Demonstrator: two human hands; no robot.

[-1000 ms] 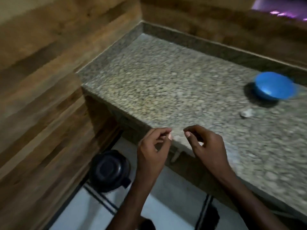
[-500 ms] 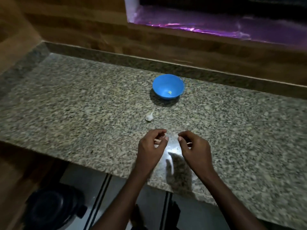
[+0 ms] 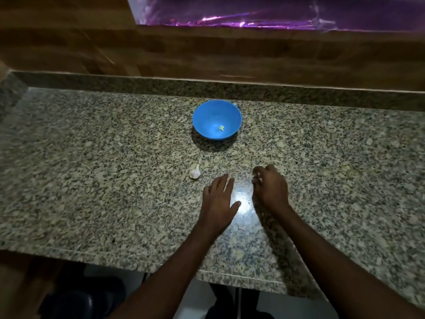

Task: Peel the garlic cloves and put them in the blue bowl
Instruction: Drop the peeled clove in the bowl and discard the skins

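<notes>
Head view, the only one. Half a second back both hands were held close together just above the worktop's near edge, fingertips pinched as if working a skin; now they have moved forward and apart. My left hand (image 3: 218,199) lies flat on the worktop (image 3: 92,180), fingers straight and released, a pale sliver showing between two fingers that I cannot identify. My right hand (image 3: 270,187) is curled, fingertips bunched around something small and pale; I judge it is grasping a clove or a scrap of skin, but the blur stops me saying which. The camera has also swung to face the worktop square on, so the bowl (image 3: 217,119) now sits central, well beyond both hands. One small yellowish clove (image 3: 221,128) lies inside it, right of centre on the floor of the bowl. The garlic (image 3: 195,172) rests on the worktop just left of my left fingertips, not touching them, between hands and bowl. Its long axis runs roughly away from me, stem tip pointing toward the bowl and slightly right, fat end nearest me. Judgement: one clove is done, peeling of the next is under way, and most of the garlic is untouched.
</notes>
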